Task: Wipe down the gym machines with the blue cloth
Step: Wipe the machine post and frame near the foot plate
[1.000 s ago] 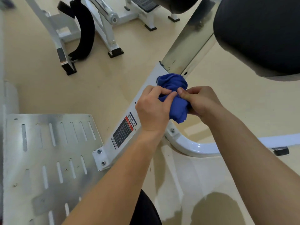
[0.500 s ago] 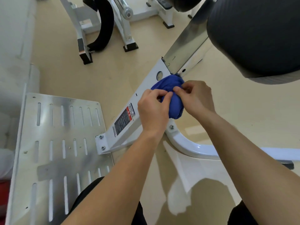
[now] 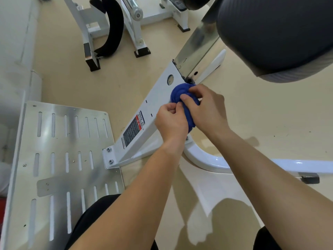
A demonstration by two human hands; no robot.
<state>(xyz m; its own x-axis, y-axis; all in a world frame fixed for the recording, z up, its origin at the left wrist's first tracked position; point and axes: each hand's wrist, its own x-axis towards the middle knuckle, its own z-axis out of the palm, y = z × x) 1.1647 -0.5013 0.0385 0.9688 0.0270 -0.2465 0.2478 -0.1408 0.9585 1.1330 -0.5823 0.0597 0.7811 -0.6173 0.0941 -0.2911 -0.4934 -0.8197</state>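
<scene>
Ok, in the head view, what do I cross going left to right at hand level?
Slotted metal footplate → warning label on the white beam → left hand → blue cloth → right hand. Both hands grip the cloth.

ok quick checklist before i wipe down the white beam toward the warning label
1. Grip on the blue cloth: ok, left hand and right hand both hold it.
2. Cloth bunched into a pad: ok.
3. Cloth pressed on the white beam: cannot tell, the hands hide the contact.
4. Beam free of objects down to the warning label: ok.
5. Joint at the steel rail clean: not ok, dark marks show.
</scene>
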